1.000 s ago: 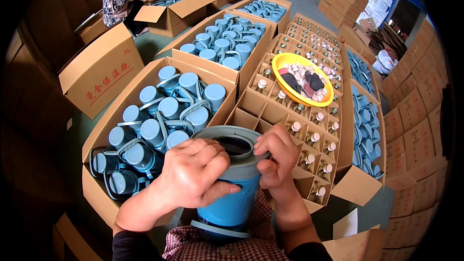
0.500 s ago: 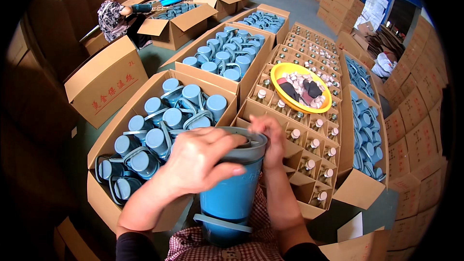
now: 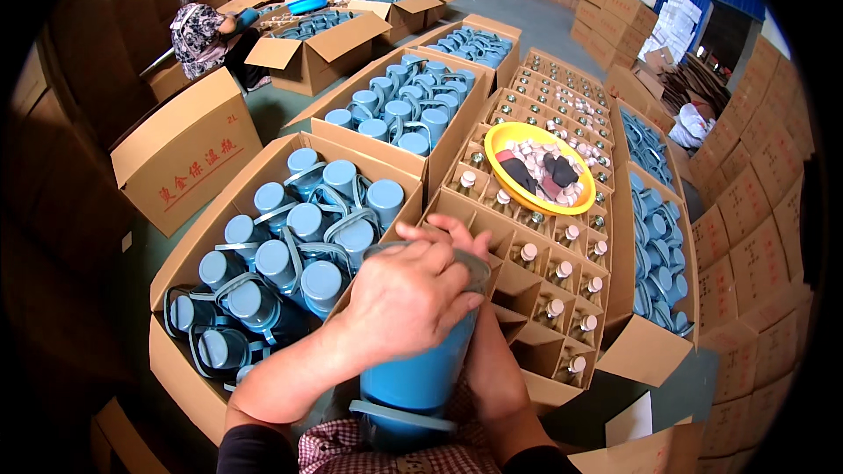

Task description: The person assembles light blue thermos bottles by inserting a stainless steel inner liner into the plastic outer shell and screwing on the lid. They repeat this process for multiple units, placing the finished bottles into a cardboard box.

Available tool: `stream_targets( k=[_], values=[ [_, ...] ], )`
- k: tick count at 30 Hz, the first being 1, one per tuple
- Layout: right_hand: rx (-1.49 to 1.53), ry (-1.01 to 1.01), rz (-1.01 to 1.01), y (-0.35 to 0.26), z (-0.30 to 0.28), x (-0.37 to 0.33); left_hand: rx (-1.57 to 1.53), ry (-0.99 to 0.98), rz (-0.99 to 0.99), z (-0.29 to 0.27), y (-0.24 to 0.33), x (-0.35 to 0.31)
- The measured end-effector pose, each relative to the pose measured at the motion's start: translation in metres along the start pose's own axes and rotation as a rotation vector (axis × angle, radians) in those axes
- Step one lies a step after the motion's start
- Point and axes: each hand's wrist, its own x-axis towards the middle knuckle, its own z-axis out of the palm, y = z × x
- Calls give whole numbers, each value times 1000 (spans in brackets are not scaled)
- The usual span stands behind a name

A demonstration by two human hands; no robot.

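A blue thermos flask stands between my forearms at my lap, its grey ring on top and a grey-blue carrying handle low on its body. My left hand lies over the ring with its fingers bent round the near side, closed on it. Behind the top edge, my right hand grips the far side of the ring, its fingers partly hidden by my left hand. The inside of the flask's top is covered by my hands.
Left of me, an open carton holds blue thermos flasks. At right, divided cartons hold glass liners with pale stoppers; a yellow basin of pale caps and dark cloth sits on them. A co-worker sits at far left. Stacked cartons line the right.
My left hand has moved right across the flask's top and closed over the ring. My right hand has shifted left behind it. The view has shifted slightly.
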Motion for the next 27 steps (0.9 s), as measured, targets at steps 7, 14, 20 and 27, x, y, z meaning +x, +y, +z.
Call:
stream_targets(
  k=[7,14,20,27],
  values=[
    [-846,10,-101,-45,19,-16,-526,-73,-94,-24,-67,-35],
    [-328,-126,85,-25,21,0,-286,91,169,-7,-46,-28],
    [-151,-216,-37,-27,8,8,-350,-50,36,-30,-56,-21],
    [9,-49,-30,1,16,8,-389,27,221,-13,-56,-16]
  ],
)
